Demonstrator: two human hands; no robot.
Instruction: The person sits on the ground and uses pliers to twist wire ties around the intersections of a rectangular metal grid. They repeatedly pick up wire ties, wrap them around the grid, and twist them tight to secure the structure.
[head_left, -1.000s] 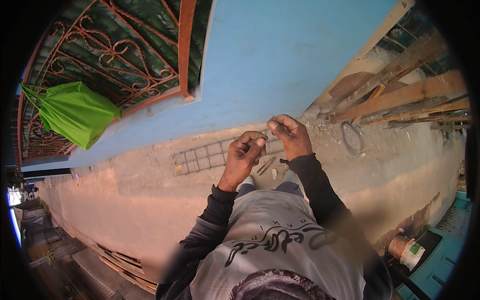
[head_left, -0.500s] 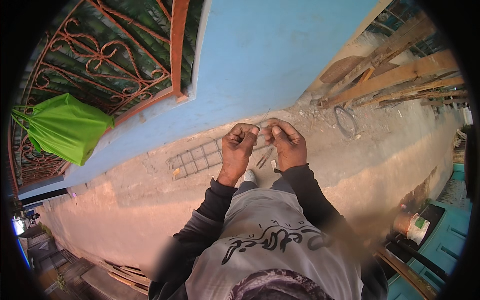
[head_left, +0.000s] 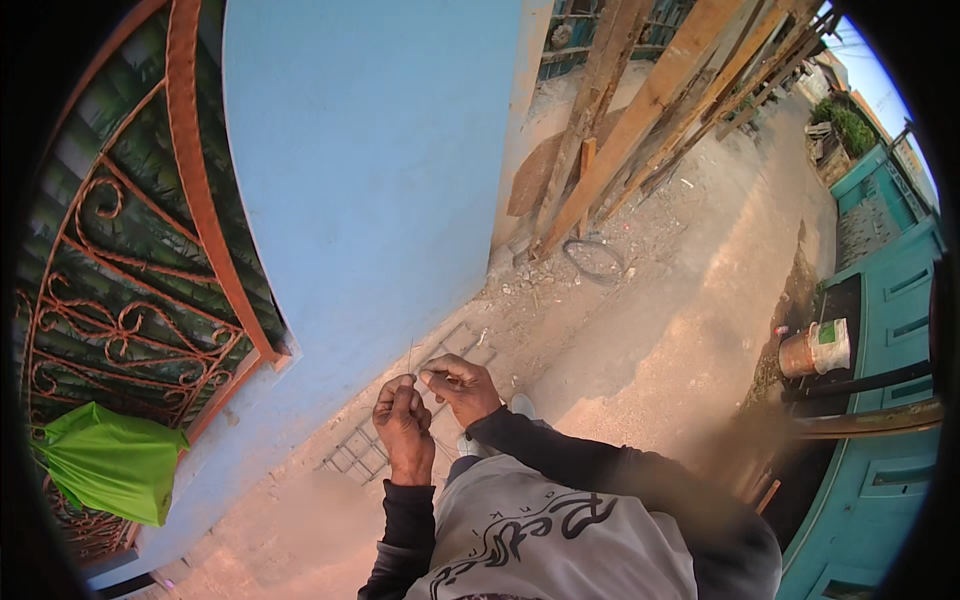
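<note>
My left hand [head_left: 403, 430] is closed in a pinch, thumb against fingertips, on a thin piece of wire [head_left: 411, 356] that sticks up past the fingers. Close beside it, my right hand [head_left: 461, 390] is also pinched, its fingertips at the same wire. Most of the wire is hidden by the fingers or too fine to follow. Below both hands, a steel rebar cage [head_left: 357, 455] lies on the ground along the foot of the blue wall, partly covered by my hands.
A blue wall [head_left: 370, 160] rises ahead, with a rust-red metal grille [head_left: 190, 150] and a green bag [head_left: 110, 465] at left. Wooden planks [head_left: 640, 130] lean beyond it, near a wire coil [head_left: 593, 262]. At right, a bucket [head_left: 815, 350] stands by a turquoise gate [head_left: 900, 330].
My view has turned to the right, showing more of the lane. Both hands now sit lower and further left in the picture, still pinched together. The pliers seen on the ground earlier are out of sight.
</note>
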